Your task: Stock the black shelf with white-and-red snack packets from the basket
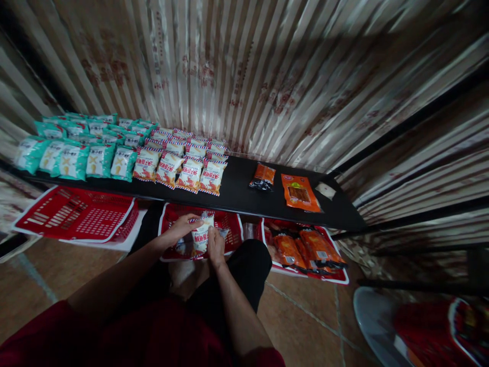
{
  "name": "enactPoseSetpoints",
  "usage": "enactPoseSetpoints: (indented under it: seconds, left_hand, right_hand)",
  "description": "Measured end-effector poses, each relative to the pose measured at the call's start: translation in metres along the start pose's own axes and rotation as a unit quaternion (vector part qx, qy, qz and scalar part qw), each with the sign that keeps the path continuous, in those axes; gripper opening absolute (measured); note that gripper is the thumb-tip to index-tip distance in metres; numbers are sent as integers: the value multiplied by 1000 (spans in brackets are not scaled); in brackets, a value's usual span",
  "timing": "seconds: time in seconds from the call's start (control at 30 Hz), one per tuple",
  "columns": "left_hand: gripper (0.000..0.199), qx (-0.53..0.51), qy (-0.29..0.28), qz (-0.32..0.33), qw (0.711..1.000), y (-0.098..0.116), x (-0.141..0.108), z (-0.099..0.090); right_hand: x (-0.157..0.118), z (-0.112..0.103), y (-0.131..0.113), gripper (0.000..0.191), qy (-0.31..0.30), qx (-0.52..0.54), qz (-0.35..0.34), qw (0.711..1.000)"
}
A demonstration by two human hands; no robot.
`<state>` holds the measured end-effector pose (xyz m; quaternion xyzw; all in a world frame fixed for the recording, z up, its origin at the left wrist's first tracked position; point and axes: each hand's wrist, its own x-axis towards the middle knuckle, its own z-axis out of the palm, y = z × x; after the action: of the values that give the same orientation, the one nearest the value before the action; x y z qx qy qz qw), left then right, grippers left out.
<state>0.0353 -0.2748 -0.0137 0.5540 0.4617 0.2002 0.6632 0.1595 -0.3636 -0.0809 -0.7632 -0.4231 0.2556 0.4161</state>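
Between my two hands is a white snack bag (201, 235) with orange-red print and a striped edge, held over the middle red basket (234, 230). My left hand (182, 227) grips its upper left side. On its right edge my right hand (216, 245) is closed, thumb up front. Dark or clear wrappers show under the bag, though I cannot make out what they are. Just above, on the black shelf (239, 196), stand rows of matching white snack bags (190, 173).
Teal snack bags (72, 160) fill the shelf's left end. An orange packet (300, 192), a smaller orange-black packet (263, 177) and a white card (325, 190) lie right. Red baskets flank my knees: left (80, 214), and right (340, 275) with orange bags (318, 246).
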Motion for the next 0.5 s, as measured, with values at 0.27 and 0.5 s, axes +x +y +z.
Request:
enactPoseSetpoints:
  seconds: [0.27, 0.5]
  left_hand:
    - [44, -138, -23, 4, 990, -19, -6, 20]
    - [56, -186, -68, 7, 980, -56, 1, 32]
  right_hand:
    - [1, 0, 0, 56, 40, 8, 45, 998]
    - [4, 0, 4, 61, 79, 30, 79, 993]
